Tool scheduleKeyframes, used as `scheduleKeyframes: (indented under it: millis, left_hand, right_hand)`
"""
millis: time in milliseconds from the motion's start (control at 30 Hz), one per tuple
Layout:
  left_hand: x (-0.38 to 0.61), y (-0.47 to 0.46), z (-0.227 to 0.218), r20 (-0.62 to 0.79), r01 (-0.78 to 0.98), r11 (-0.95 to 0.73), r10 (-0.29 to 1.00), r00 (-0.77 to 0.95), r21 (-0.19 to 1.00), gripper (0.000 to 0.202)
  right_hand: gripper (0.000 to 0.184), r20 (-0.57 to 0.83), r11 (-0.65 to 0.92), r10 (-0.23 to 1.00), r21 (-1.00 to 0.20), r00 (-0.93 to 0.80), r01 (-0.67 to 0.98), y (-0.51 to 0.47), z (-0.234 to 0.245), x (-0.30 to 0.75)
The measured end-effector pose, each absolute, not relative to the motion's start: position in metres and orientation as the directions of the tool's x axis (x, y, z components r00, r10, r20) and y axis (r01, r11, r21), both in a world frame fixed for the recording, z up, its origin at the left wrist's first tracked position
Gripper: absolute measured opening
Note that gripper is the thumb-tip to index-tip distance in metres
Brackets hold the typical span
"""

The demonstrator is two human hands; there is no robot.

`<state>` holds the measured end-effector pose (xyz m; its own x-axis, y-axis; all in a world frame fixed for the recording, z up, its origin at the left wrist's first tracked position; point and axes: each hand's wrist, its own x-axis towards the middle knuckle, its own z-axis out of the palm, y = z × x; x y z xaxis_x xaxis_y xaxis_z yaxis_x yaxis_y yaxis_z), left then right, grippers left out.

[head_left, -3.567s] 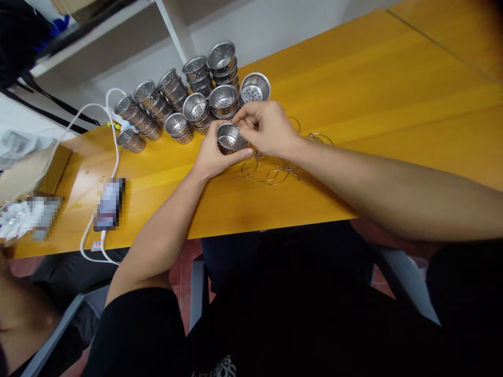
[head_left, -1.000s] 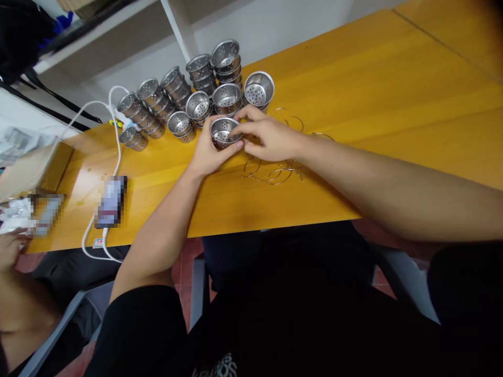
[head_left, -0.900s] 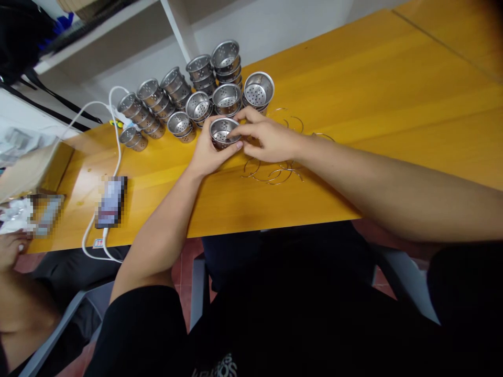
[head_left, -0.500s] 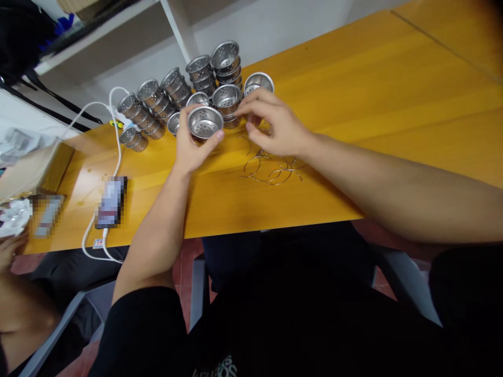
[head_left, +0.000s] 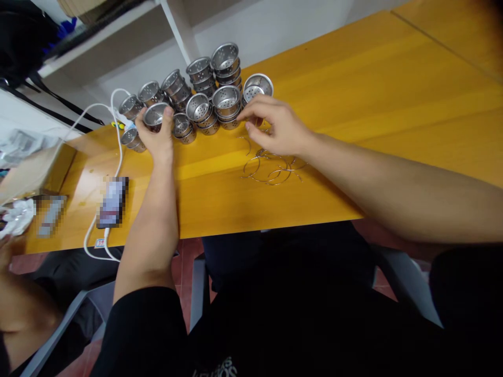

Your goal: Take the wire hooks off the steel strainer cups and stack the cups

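Observation:
My left hand (head_left: 159, 139) is wrapped round a perforated metal strainer cup (head_left: 155, 114), thumb on one side of the rim and fingers on the other. The cup is at the left part of the stacked cups, in front of a stack (head_left: 150, 93). My right hand (head_left: 277, 125) hovers above the table near several thin curved wires (head_left: 271, 166). Its fingers are half curled, with the thumb apart from them and nothing visible between. Just beyond the right fingers are a stack of cups (head_left: 227, 102) and a wider cup (head_left: 258, 88).
More cup stacks (head_left: 225, 58) stand along the back by a white shelf (head_left: 176, 31). On the left lie a phone (head_left: 113, 201) with a white cable (head_left: 118, 144) and a cardboard box (head_left: 43, 170). Another person's arm (head_left: 23, 303) is at the lower left.
My left hand has carried the strainer cup leftward, from the middle of the stacks to their left part, uncovering the cups behind. My right hand has hardly moved.

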<state>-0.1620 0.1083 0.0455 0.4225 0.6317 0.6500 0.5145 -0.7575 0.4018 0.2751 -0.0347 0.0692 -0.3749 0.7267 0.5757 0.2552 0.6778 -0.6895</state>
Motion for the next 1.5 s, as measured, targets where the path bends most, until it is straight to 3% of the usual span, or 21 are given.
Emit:
scheduleKeyframes:
  millis: [100,167,333,567,767,1100,1200,1400,1500]
  left_hand:
    - [-0.149,0.094,0.052,0.622,0.596,-0.502,0.783,0.004,0.627,0.114]
    - [-0.14,0.081,0.06,0.57,0.6,-0.419,0.819,-0.074,0.681,0.124]
    - [-0.142,0.069,0.064,0.566,0.63,-0.463,0.823,0.044,0.624,0.125]
    - [-0.158,0.092,0.029,0.668,0.564,-0.471,0.715,-0.206,0.678,0.121]
    - [-0.141,0.082,0.028,0.565,0.487,-0.4,0.785,-0.255,0.776,0.099]
    - [-0.139,0.084,0.028,0.522,0.526,-0.357,0.829,-0.203,0.772,0.082]
    - [-0.138,0.08,0.029,0.509,0.535,-0.348,0.841,-0.186,0.77,0.084]
    - [-0.131,0.073,0.037,0.476,0.557,-0.291,0.851,-0.221,0.778,0.107]
    - [-0.121,0.063,0.057,0.447,0.518,-0.234,0.829,-0.335,0.823,0.083]
  right_hand:
    - [0.034,0.584,0.683,0.721,-0.689,-0.374,0.241,-0.036,0.07,0.275]
    - [0.033,0.581,0.684,0.721,-0.682,-0.377,0.258,-0.036,0.07,0.275]
    - [0.026,0.611,0.71,0.699,-0.655,-0.372,0.26,-0.035,0.068,0.275]
    - [0.025,0.645,0.755,0.655,-0.588,-0.394,0.291,-0.03,0.06,0.275]
    - [0.03,0.654,0.775,0.631,-0.55,-0.417,0.311,-0.028,0.057,0.275]
    - [0.024,0.642,0.77,0.636,-0.557,-0.427,0.31,-0.031,0.057,0.274]
    - [0.022,0.644,0.773,0.633,-0.555,-0.429,0.307,-0.031,0.057,0.274]
    - [0.022,0.649,0.78,0.624,-0.55,-0.435,0.298,-0.032,0.058,0.274]
    - [0.021,0.639,0.773,0.632,-0.557,-0.439,0.302,-0.033,0.058,0.274]
